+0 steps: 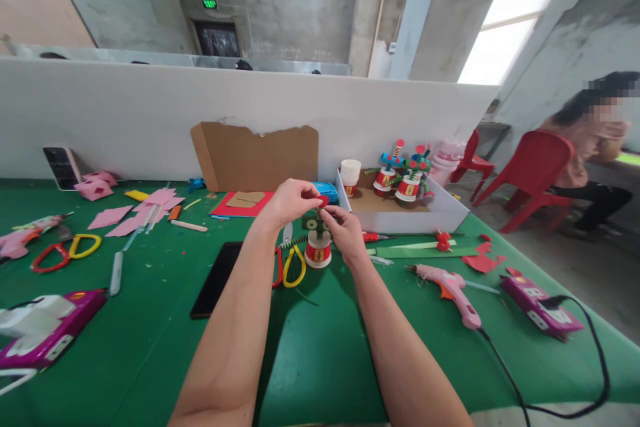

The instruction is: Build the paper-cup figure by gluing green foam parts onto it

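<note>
In front of me stands a paper cup figure (318, 252), with a red and white cup base, a dark green head with round white eyes and a coiled green paper arm (295, 242). My left hand (293, 203) pinches a small red paper piece (324, 201) above the head. My right hand (345, 230) is closed at the top of the figure, fingertips just below the red piece; what lies between them is too small to make out. Scissors (294, 267) with red and yellow handles lie beside the cup, partly behind my left forearm.
A white box (407, 221) holds finished-looking cup figures (407, 183) and stacked white cups (351, 173). A pink glue gun (447, 287) and purple power strip (543, 310) lie right. Left are a black phone (215, 280), pink paper (145, 213) and another power strip (60, 327).
</note>
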Motion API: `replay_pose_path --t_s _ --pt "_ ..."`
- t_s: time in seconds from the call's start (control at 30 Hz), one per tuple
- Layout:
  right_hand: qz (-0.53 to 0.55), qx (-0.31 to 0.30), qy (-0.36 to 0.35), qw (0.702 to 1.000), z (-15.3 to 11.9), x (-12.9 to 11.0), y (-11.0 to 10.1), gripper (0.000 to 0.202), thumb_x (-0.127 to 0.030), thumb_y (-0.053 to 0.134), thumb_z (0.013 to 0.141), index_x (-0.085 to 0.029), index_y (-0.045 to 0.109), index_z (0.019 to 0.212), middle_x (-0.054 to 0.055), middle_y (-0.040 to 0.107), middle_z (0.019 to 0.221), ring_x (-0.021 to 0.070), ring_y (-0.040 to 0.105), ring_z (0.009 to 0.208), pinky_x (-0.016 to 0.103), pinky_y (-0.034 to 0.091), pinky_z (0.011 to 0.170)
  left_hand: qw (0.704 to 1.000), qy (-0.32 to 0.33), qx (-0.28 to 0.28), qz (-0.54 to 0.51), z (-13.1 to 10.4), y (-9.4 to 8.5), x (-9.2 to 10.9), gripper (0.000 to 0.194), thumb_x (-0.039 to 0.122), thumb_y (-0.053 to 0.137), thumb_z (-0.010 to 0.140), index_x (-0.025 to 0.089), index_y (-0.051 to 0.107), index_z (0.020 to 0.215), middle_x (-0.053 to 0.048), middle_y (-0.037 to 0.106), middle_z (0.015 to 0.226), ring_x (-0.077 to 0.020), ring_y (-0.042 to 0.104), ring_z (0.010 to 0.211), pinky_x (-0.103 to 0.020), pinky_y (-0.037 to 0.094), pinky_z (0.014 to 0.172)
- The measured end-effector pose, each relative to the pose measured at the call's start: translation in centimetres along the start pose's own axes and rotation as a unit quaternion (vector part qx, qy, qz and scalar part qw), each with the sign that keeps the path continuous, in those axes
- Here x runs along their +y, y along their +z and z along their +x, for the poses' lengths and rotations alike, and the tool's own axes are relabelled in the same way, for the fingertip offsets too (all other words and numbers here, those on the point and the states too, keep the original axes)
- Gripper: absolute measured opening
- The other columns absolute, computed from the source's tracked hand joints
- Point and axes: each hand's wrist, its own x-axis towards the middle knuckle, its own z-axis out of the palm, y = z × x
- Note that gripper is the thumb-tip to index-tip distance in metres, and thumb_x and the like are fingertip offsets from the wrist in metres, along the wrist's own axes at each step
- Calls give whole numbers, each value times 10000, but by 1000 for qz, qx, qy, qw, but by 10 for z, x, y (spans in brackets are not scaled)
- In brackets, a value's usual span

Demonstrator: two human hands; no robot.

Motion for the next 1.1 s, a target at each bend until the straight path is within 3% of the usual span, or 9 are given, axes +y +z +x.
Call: replay_pose_path --t_s 0.4,0.53,0.67,0.83,1.1 --pt "20 3 27 999 -2 -8 -1 322 -457 664 748 -188 732 910 46 734 895 212 646 856 327 500 786 1000 5 -2 -13 -1 -1 -1 203 338 664 685 147 618 634 21 567 597 -101 496 570 -219 377 517" --pt "14 10 22 1000 -2 -12 -3 355 -505 626 771 -190 741 887 31 732 864 212 638 863 326 487 807 1000 7 -1 -16 -1 0 0 200 346 676 689 148 659 716 7 604 642 -113 528 601 -226 410 538" --pt "17 31 30 999 -1 -14 -6 459 -602 557 791 -185 746 822 40 727 812 228 644 863 345 481 818 999 1 -9 -37 -3 -1 3 286 423 693 702 155 679 802 -26 660 718 -136 577 654 -240 444 569" --pt "55 51 66 995 1 -14 -11 603 -717 451 792 -197 755 827 72 742 879 233 659 887 375 477 870 999 -2 27 -26 -6 -6 6 412 571 611 770 162 661 761 -23 631 680 -129 553 626 -240 427 564" --pt "83 35 58 994 8 -3 -21 695 -747 335 828 -198 757 877 78 742 956 230 659 919 383 446 934 998 11 39 -56 -4 -9 4 538 661 437 847 168 653 822 -44 649 725 -136 583 645 -259 458 625"
